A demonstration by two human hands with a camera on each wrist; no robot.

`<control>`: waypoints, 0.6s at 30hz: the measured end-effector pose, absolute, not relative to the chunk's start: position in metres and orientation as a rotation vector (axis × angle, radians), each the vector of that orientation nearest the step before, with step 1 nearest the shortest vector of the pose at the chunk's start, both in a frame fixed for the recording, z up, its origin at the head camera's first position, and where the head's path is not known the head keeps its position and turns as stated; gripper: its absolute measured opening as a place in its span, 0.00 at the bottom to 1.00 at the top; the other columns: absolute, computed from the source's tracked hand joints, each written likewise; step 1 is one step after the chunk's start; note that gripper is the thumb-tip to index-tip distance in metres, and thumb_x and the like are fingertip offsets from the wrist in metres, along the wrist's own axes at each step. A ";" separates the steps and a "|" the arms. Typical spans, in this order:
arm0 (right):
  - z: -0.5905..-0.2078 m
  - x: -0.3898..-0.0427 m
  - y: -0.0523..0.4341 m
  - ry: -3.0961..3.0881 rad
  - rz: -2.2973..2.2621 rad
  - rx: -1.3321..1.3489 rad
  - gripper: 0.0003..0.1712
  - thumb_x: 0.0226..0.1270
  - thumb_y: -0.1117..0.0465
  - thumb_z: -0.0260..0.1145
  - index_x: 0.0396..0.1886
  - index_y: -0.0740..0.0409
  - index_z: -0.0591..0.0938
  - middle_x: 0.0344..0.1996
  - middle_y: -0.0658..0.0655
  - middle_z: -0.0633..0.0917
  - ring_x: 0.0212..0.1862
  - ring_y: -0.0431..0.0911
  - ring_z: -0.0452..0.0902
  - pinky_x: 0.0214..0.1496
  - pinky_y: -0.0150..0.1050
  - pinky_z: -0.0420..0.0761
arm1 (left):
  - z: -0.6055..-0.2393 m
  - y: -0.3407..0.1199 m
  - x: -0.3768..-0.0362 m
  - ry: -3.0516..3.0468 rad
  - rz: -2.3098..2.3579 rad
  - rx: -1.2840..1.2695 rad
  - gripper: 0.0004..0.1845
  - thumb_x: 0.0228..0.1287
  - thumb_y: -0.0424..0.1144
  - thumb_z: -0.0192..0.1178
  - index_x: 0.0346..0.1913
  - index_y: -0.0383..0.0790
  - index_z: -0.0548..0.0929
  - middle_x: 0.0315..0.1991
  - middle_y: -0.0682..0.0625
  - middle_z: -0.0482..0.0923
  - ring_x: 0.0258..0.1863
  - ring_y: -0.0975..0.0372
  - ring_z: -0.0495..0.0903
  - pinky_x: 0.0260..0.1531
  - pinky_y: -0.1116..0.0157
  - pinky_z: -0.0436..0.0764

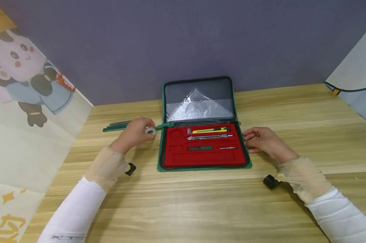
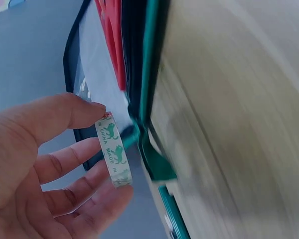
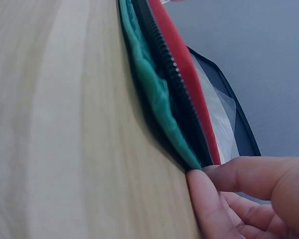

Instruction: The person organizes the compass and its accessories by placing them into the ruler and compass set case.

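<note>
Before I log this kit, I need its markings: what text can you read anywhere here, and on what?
"MADE IN CHINA", green print, on the tape roll pinched by the left hand.
Yellow lettering on the banner at the left: cut off, unreadable.
Print on the yellow utility knife in the case: too small.

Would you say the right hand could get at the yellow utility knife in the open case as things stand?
Probably yes: the right hand rests at the case's right edge, the lid stands open, and nothing covers the yellow utility knife.
</note>
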State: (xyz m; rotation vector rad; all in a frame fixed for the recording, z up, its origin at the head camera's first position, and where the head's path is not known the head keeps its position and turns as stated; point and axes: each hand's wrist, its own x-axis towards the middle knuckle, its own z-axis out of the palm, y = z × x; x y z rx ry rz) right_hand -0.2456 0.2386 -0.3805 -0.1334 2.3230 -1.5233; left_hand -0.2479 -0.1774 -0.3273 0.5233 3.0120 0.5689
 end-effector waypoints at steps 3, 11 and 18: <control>-0.380 -0.245 0.239 2.326 -1.530 -0.144 0.26 0.62 0.74 0.56 0.60 0.78 0.65 0.41 0.60 0.74 0.35 0.35 0.77 0.35 0.35 0.83 | -0.329 -0.166 -0.249 3.008 0.573 0.552 0.15 0.56 0.37 0.63 0.46 0.34 0.80 0.43 0.42 0.76 0.36 0.53 0.75 0.39 0.56 0.76; -0.380 -0.245 0.238 2.318 -1.533 -0.141 0.26 0.62 0.74 0.56 0.60 0.77 0.65 0.42 0.61 0.74 0.35 0.35 0.77 0.35 0.35 0.83 | -0.335 -0.138 -0.256 3.019 0.539 0.675 0.11 0.56 0.36 0.61 0.42 0.36 0.81 0.39 0.44 0.78 0.37 0.55 0.75 0.41 0.57 0.76; -0.381 -0.246 0.239 2.329 -1.529 -0.141 0.26 0.62 0.74 0.56 0.60 0.77 0.65 0.41 0.60 0.74 0.35 0.35 0.77 0.35 0.35 0.83 | -0.337 -0.120 -0.260 2.999 0.488 0.687 0.13 0.56 0.37 0.63 0.44 0.36 0.81 0.43 0.44 0.79 0.43 0.55 0.77 0.48 0.58 0.76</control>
